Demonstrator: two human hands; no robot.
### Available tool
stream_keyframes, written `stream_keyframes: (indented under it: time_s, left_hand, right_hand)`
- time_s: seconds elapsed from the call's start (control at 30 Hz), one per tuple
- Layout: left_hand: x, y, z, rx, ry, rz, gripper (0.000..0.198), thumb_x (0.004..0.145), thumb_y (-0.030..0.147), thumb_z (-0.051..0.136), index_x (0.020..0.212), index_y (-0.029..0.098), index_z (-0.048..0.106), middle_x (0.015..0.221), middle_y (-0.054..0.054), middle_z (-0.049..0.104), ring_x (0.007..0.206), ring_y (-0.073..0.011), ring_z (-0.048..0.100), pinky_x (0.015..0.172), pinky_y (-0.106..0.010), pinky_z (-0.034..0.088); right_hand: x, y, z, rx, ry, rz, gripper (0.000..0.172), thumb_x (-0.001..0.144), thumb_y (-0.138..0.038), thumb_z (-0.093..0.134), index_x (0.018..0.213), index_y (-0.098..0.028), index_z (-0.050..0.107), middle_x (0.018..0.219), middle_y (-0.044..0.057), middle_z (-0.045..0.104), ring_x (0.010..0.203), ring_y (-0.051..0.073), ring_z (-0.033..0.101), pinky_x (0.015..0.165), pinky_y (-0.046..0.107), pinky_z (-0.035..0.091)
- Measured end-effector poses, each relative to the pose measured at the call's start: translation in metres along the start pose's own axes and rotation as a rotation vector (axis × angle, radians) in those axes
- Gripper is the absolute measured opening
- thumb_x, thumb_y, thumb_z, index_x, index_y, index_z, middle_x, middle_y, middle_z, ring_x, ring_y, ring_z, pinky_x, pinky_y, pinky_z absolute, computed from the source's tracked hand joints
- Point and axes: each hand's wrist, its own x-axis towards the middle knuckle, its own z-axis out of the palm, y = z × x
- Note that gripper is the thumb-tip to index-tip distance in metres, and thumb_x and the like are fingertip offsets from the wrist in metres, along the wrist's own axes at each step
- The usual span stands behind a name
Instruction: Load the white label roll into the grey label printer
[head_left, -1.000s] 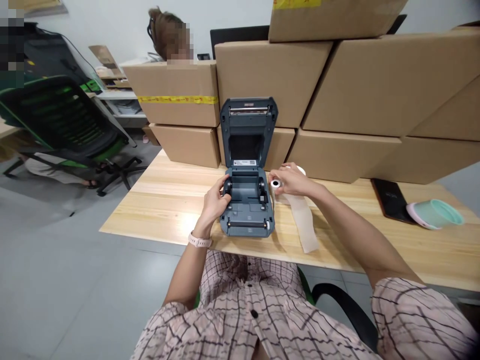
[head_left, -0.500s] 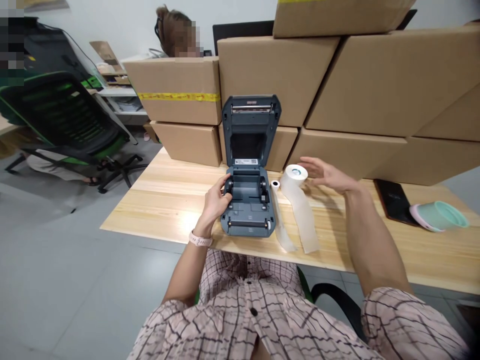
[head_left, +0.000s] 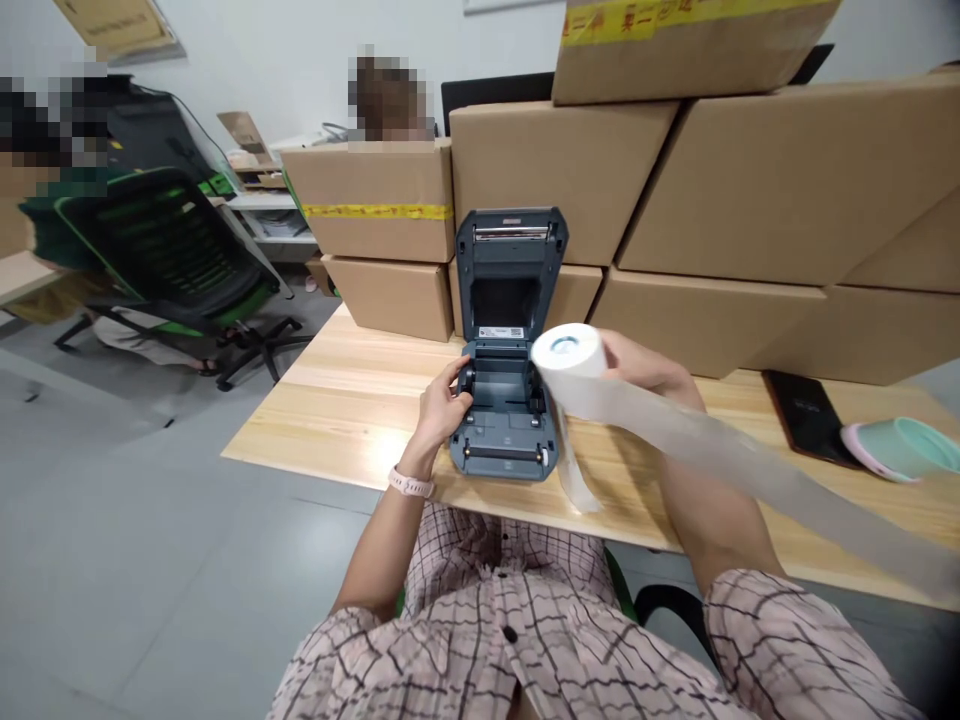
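Gripping a white paper roll (head_left: 568, 352) held up just right of the open printer (head_left: 504, 420), the right hand (head_left: 645, 368) has its fingers wrapped behind the roll — its tail streams off rightward. Left hand (head_left: 442, 405) — fingers curled onto printer's left inner wall. Loose strip (head_left: 576, 480) lies along printer's right side; phone (head_left: 806, 415) and cup (head_left: 896, 450) farther right; boxes (head_left: 750, 170) behind.

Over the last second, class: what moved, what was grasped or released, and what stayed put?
The right hand let go of the small roll, leaving it beside the printer. It then took hold of the big paper roll and lifted it off the table, its tail trailing right. The left hand stayed on the printer's open bay, and the lid is still up.
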Motion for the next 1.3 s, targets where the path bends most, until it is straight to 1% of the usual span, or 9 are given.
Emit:
stream_keyframes:
  time_s: [0.13, 0.27, 0.53, 0.63, 0.8, 0.9, 1.03, 1.2, 1.3]
  left_hand:
    - [0.0, 0.001, -0.001, 0.035, -0.01, 0.023, 0.077, 0.067, 0.005, 0.058, 0.143, 0.022, 0.062, 0.134, -0.008, 0.073, 0.113, -0.0243, 0.072, 0.102, -0.036, 0.056]
    - [0.0, 0.004, -0.003, 0.107, -0.029, 0.045, 0.079, 0.068, 0.005, 0.056, 0.145, 0.021, 0.06, 0.133, -0.009, 0.073, 0.115, -0.0252, 0.07, 0.105, -0.038, 0.053]
    - [-0.003, 0.01, -0.003, 0.186, -0.012, 0.031, 0.078, 0.07, 0.006, 0.056, 0.146, 0.022, 0.06, 0.132, -0.007, 0.073, 0.115, -0.0257, 0.07, 0.103, -0.037, 0.053]
    - [-0.003, 0.009, -0.003, 0.18, -0.01, 0.026, 0.077, 0.07, 0.006, 0.056, 0.146, 0.023, 0.06, 0.131, -0.007, 0.074, 0.116, -0.0257, 0.07, 0.103, -0.036, 0.053]
    - [-0.004, 0.008, -0.002, 0.144, -0.006, 0.038, 0.076, 0.071, 0.007, 0.056, 0.145, 0.024, 0.061, 0.133, -0.006, 0.073, 0.117, -0.0256, 0.07, 0.105, -0.037, 0.053]
    - [-0.004, 0.007, -0.001, 0.116, -0.007, 0.044, 0.073, 0.072, 0.007, 0.057, 0.144, 0.023, 0.061, 0.136, -0.006, 0.072, 0.122, -0.0265, 0.068, 0.109, -0.039, 0.051]
    - [-0.008, 0.009, 0.001, 0.032, -0.039, 0.088, 0.073, 0.08, 0.01, 0.054, 0.153, 0.021, 0.05, 0.151, -0.009, 0.061, 0.139, -0.0271, 0.057, 0.12, -0.044, 0.042]
    - [-0.038, 0.025, 0.003, 0.248, -0.047, 0.311, 0.066, 0.097, 0.026, 0.055, 0.16, 0.026, 0.037, 0.174, -0.009, 0.025, 0.163, -0.0284, 0.016, 0.132, -0.054, 0.014]
    - [-0.062, 0.038, 0.004, 0.489, -0.253, 0.438, 0.05, 0.103, 0.035, 0.051, 0.153, 0.029, 0.049, 0.164, -0.01, 0.045, 0.157, -0.0291, 0.034, 0.131, -0.06, 0.009]
  right_hand:
    - [0.047, -0.037, 0.027, -0.51, -0.129, -0.032, 0.065, 0.064, -0.05, 0.081, 0.119, -0.02, 0.063, 0.117, 0.01, 0.072, 0.101, 0.031, 0.068, 0.084, 0.041, 0.054]
    - [0.072, -0.04, 0.051, -0.857, -0.247, 0.063, 0.064, 0.071, -0.05, 0.079, 0.124, -0.02, 0.061, 0.126, 0.012, 0.07, 0.11, 0.033, 0.066, 0.089, 0.041, 0.051]
    - [0.09, -0.012, 0.066, -0.929, -0.333, 0.133, 0.069, 0.075, -0.053, 0.08, 0.13, -0.015, 0.062, 0.129, 0.017, 0.07, 0.115, 0.038, 0.068, 0.091, 0.044, 0.055]
    - [0.073, -0.019, 0.068, -0.916, -0.311, 0.079, 0.066, 0.089, -0.05, 0.07, 0.142, -0.015, 0.056, 0.14, 0.018, 0.064, 0.127, 0.036, 0.063, 0.102, 0.046, 0.052]
    - [0.007, -0.032, 0.091, -0.768, -0.273, -0.186, 0.052, 0.107, -0.047, 0.043, 0.15, -0.02, 0.055, 0.161, 0.009, 0.049, 0.152, 0.027, 0.043, 0.126, 0.047, 0.034]
    - [-0.022, -0.03, 0.112, -0.73, -0.266, -0.17, 0.053, 0.109, -0.05, 0.037, 0.152, -0.025, 0.053, 0.165, 0.004, 0.044, 0.155, 0.024, 0.037, 0.129, 0.048, 0.03]
    - [-0.032, -0.021, 0.135, -0.751, -0.164, -0.11, 0.053, 0.109, -0.05, 0.036, 0.154, -0.025, 0.051, 0.166, 0.003, 0.04, 0.158, 0.024, 0.032, 0.13, 0.052, 0.028]
    - [-0.04, -0.021, 0.14, -0.715, -0.048, -0.195, 0.053, 0.104, -0.05, 0.05, 0.151, -0.026, 0.055, 0.162, 0.008, 0.046, 0.154, 0.028, 0.039, 0.126, 0.057, 0.036]
    - [-0.049, -0.035, 0.113, -0.556, -0.088, -0.252, 0.035, 0.103, -0.048, 0.056, 0.128, -0.03, 0.072, 0.134, 0.004, 0.073, 0.128, 0.025, 0.067, 0.108, 0.048, 0.056]
